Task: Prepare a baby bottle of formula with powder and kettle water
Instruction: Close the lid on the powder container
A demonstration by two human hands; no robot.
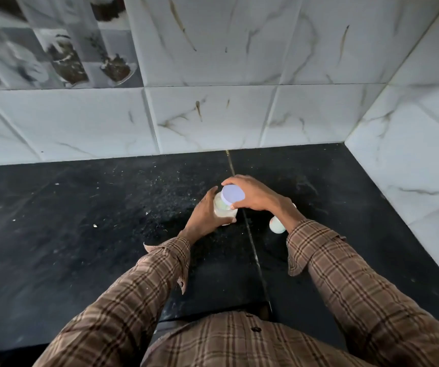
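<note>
Near the centre of the frame a small clear jar [225,211] stands on the black countertop [80,234]. The left hand [204,215] wraps around the jar's side, while the right hand [252,193] grips the pale lavender lid [232,197] at its rim from above. Just right of the jar, partly hidden under the right wrist, lies a pale rounded object [277,225] that cannot be made out clearly. Brown plaid sleeves [345,282] fill the lower frame. White marble-look tiles [213,120] line the wall across the top and right, with patterned grey tiles [54,43] at upper left.

A home kitchen: black stone counter [86,234], marble-patterned wall tiles [239,62].
</note>
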